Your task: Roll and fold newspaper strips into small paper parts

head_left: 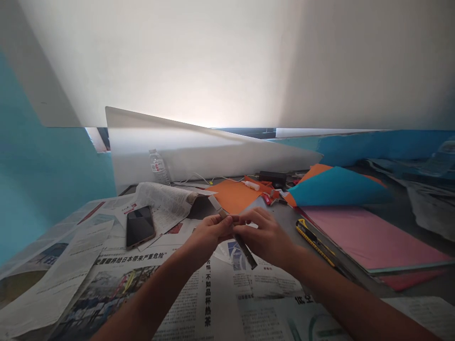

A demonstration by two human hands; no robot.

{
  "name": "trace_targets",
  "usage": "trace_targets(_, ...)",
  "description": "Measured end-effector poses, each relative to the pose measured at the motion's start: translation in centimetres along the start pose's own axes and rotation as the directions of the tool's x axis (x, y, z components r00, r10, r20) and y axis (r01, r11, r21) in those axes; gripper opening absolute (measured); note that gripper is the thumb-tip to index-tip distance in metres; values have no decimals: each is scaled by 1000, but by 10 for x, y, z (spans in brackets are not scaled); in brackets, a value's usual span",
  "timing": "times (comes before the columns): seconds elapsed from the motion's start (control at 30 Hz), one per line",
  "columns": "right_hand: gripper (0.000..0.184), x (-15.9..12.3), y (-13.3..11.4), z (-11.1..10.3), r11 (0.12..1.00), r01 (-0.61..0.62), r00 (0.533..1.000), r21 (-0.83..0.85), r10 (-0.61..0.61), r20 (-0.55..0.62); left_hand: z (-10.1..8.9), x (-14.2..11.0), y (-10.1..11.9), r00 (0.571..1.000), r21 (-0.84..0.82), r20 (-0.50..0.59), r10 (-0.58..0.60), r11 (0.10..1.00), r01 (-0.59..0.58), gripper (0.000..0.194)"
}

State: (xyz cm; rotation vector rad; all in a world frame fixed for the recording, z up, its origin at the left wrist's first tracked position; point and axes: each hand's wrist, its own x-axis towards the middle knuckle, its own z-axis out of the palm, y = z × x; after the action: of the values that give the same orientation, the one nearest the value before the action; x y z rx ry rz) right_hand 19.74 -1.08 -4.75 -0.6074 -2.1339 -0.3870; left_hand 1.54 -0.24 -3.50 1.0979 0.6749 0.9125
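Note:
Both my hands meet over the newspaper, holding one narrow flat strip that slants from far left to near right. Its far end is pale and its near end dark; the material is hard to make out. My left hand is closed on the strip, thumb and fingers pinching it near the upper part. Just to the right, my right hand pinches the same strip with its fingertips, the other fingers bent above. Beneath the hands lies a printed page with a blue-and-white picture.
A phone lies on newspaper at left, with a water bottle behind. Orange paper, a glue bottle and a black box are at the back. Right are a yellow utility knife, blue paper and pink sheets.

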Motion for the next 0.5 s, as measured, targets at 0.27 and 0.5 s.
trace_targets(0.27, 15, -1, 1, -1, 1000, -6, 1000, 21, 6, 10, 0, -2, 4, 998, 52, 63, -10, 999, 6, 45)
trace_targets(0.5, 15, 1, -3, 0, 1000, -3, 997, -7, 3, 80, 0, 1, 2, 990, 24, -115, 80, 997, -78, 35)
